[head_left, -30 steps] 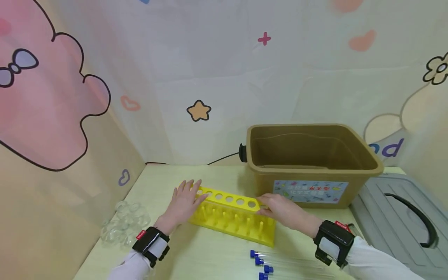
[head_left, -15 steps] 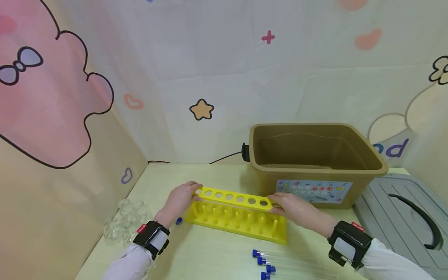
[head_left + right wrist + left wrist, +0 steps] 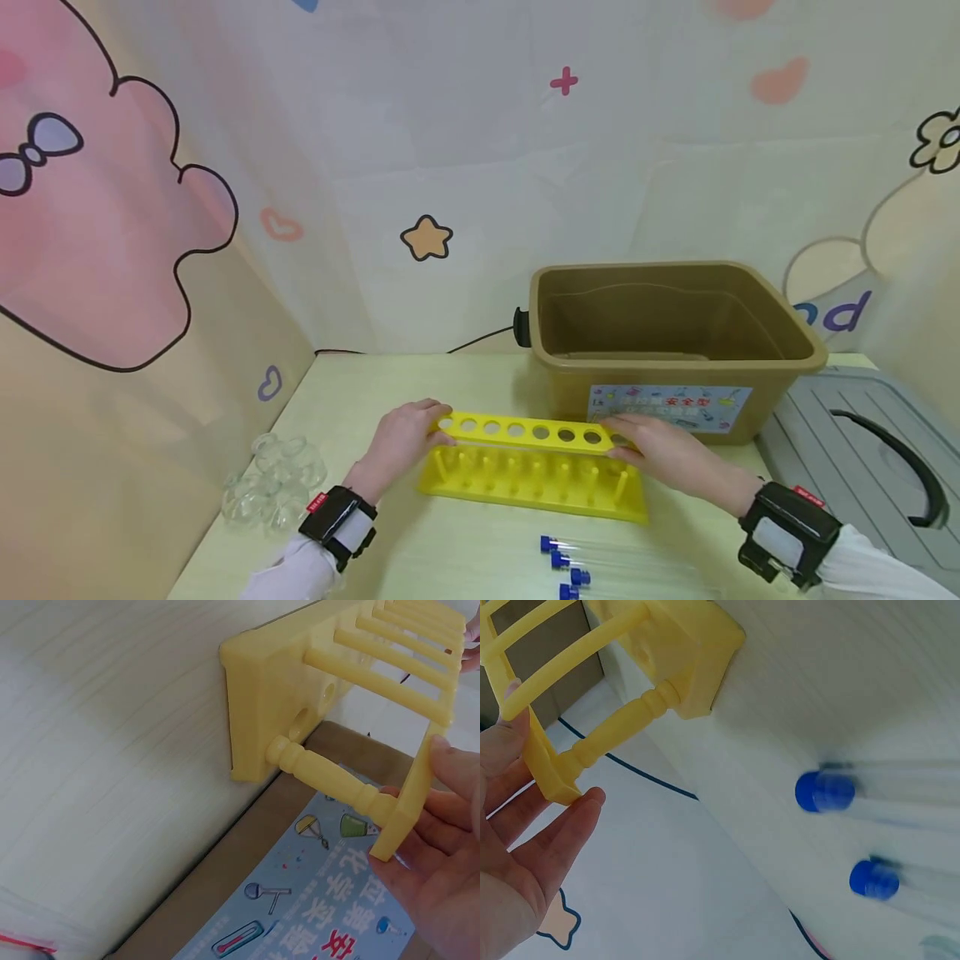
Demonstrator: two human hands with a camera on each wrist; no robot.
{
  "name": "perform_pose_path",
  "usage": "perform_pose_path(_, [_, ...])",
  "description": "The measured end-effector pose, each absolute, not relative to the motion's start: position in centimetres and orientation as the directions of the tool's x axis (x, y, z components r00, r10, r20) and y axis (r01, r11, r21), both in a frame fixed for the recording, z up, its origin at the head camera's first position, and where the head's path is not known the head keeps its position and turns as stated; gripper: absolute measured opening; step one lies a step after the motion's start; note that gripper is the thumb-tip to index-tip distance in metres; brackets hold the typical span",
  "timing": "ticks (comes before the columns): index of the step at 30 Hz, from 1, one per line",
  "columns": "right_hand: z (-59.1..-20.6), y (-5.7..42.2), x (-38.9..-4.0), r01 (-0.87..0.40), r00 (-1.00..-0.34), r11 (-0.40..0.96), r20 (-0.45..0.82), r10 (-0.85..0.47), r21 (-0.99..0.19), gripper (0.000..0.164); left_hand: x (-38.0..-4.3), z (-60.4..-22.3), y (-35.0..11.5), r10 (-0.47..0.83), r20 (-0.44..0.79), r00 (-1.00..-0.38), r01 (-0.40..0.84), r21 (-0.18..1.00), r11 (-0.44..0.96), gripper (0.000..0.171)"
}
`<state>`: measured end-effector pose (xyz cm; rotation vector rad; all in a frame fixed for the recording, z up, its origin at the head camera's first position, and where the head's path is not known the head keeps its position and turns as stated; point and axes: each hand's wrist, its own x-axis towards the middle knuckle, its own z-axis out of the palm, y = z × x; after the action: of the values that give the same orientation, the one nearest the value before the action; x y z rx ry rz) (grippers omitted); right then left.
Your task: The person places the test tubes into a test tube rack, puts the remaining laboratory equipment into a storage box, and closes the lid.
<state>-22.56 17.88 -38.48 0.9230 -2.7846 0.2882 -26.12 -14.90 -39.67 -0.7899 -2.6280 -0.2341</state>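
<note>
A yellow plastic test tube rack point(image 3: 532, 487) with a row of round holes and upright pegs stands on the table, long side toward me. At the left end of its top bar, my left hand point(image 3: 397, 442) grips the edge between thumb and fingers. My right hand point(image 3: 667, 457) pinches the bar's right end. In the left wrist view, the left fingers point(image 3: 562, 840) curl under the yellow bar, and in the right wrist view the right hand point(image 3: 450, 847) does likewise. Clear tubes with blue caps point(image 3: 559, 559) lie in front of the rack.
Behind the rack at right stands a brown plastic box point(image 3: 675, 375) with a printed label. A grey lid point(image 3: 847, 467) with a black handle lies on the right. Several clear glass pieces point(image 3: 277, 483) are clustered on the left. A patterned curtain point(image 3: 480, 167) hangs behind.
The rack has moved right and turned to stand straighter before the box. My left hand went from spread fingers over its end to gripping the bar. Both hands moved right.
</note>
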Motion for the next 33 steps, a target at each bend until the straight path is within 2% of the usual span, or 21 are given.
perform_pose_path(5, [-38.6, 19.4, -22.4, -0.614, -0.776, 0.783, 0.262, -0.574, -0.100, 0.037, -25.8, -39.9, -13.8, 0.486, 0.390, -0.782, 0.558, 0.092, 0.825, 0.050])
perform_pose_path(13, [-38.4, 21.5, -21.9, -0.577, -0.807, 0.814, 0.193, -0.558, -0.060, 0.039, -25.0, -40.1, -11.2, 0.508, 0.416, -0.754, 0.587, 0.079, 0.806, 0.051])
perform_pose_path(25, [-38.4, 22.9, -21.8, -0.562, -0.818, 0.827, 0.158, -0.553, -0.017, 0.045, -24.3, -39.8, -8.5, 0.512, 0.409, -0.755, 0.589, 0.080, 0.804, 0.047])
perform_pose_path(33, [-38.5, 24.0, -22.3, -0.595, -0.789, 0.804, 0.199, -0.581, -0.008, 0.042, -24.6, -40.1, -7.4, 0.517, 0.432, -0.739, 0.593, 0.053, 0.804, 0.049])
